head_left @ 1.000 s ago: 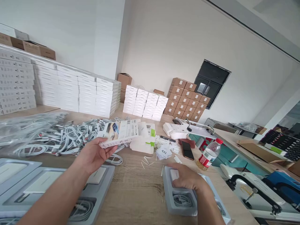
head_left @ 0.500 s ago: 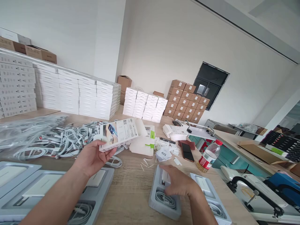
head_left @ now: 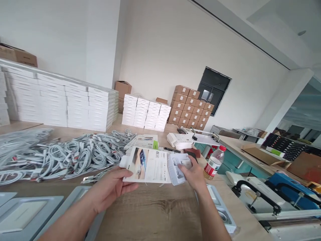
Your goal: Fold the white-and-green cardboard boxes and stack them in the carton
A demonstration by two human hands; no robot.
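My left hand grips the left end of a white printed box, thumb on top and fingers beneath. The box has a picture on its face and lies sideways above the table. At its right end, my right hand holds a grey-white tray by the far side. Inside that tray sit a coiled cable and a white piece partly hidden by my fingers. The tray's near end meets the box's right end; I cannot tell whether it is inside.
Bundled cables are heaped at the left. Filled trays lie front left, another tray at right. A drink bottle stands near the table's right edge. White box stacks and brown cartons stand behind.
My right hand has lifted the tray off the table and brought it, turned, to the box's right end. My left hand has moved the box right and lower. The view has shifted right.
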